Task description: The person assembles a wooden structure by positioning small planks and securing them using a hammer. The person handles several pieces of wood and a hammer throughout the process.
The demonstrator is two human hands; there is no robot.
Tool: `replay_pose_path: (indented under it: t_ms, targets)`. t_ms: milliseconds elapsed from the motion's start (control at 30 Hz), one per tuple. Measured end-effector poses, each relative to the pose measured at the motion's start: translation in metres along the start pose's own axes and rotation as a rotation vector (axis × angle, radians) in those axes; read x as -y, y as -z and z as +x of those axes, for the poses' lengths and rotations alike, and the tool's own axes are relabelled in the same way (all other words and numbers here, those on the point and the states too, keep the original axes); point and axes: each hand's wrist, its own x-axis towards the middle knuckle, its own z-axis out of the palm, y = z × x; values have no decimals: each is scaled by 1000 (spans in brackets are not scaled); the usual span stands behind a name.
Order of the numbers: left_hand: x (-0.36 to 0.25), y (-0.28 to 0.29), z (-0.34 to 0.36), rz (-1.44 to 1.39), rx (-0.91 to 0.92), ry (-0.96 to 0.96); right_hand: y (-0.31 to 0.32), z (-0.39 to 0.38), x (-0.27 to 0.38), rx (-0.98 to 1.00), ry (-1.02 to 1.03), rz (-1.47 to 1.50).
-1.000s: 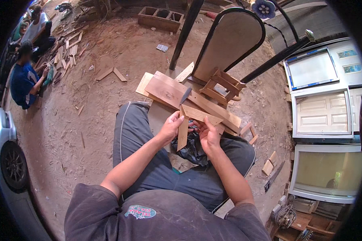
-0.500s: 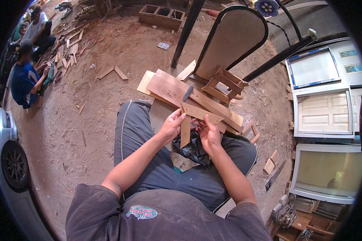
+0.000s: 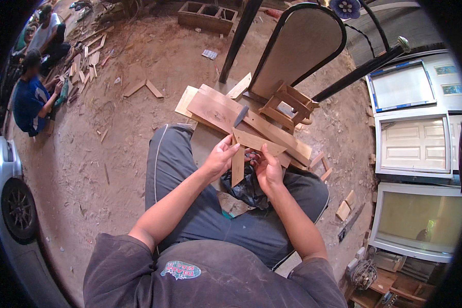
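My left hand (image 3: 222,156) grips a light wooden corner piece (image 3: 259,142) by the joint of its two angle-cut strips, one hanging down, one running rightward. My right hand (image 3: 266,169) holds the rightward strip, thumb on its face, other fingers partly hidden beneath. Just beyond them, stacked boards (image 3: 215,107) lie with a grey metal tool (image 3: 241,116) on top. A small wooden frame structure (image 3: 287,106) stands behind the boards at the right. Crumpled black plastic (image 3: 244,190) is between my legs, below the piece.
Two other people (image 3: 32,102) crouch at upper left among scattered offcuts (image 3: 87,66). A car (image 3: 7,159) is at left. Black posts (image 3: 236,41) and an oval-topped panel (image 3: 300,46) rise ahead. Doors and framed panels (image 3: 413,143) line the right. A long dark tool (image 3: 350,226) lies on the ground.
My hands and the corner piece are almost unchanged, with the same grip. The view has shifted slightly.
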Motion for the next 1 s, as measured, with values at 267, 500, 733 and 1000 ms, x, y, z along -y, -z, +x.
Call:
replay_pose_path:
  t_ms: [267,500,733,1000]
  targets:
    - [2,2,1,12,-25,10,-2,-2,-1,-22,10,-13]
    - [4,4,2,42,-39,-10,-6,-3,-2,-32,6,-16]
    - [3,4,2,59,-42,-17,-7,-1,-4,-34,-7,-3]
    - [2,0,2,79,-37,-35,-10,-4,0,32,13,-30]
